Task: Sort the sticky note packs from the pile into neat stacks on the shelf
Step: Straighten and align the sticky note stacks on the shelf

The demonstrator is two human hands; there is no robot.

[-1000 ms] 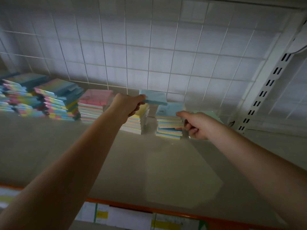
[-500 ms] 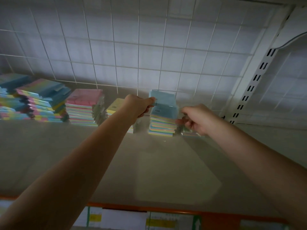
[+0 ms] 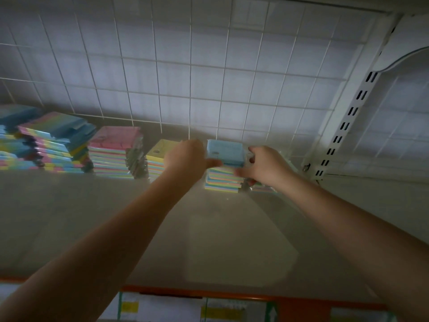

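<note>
Now, shelf (image 3: 116, 217): it carries my rows of sticky note packs along the wire grid back (image 3: 209, 89).
Blue-topped stack (image 3: 224, 176): my landmark, standing near the back of the shelf, striped in pastel layers.
Blue pack (image 3: 226, 151): lies flat on top of the blue-topped stack, held between both my hands.
Left hand (image 3: 185, 159): reaches in from the left of that stack, thumb pressed against the blue pack's left side, fingers curled behind it.
Right hand (image 3: 265, 165): grips the right side of the blue pack and the stack under it; what else lies beneath my palm I cannot tell.
Yellow-topped stack (image 3: 157, 159): just left of the blue-topped stack, partly behind my left hand.
Pink-topped stack (image 3: 113, 151): further left of the landmark.
Messy pile (image 3: 46, 145): far left, packs lying askew.
Slotted upright (image 3: 348, 122): right of the landmark, well apart.
</note>
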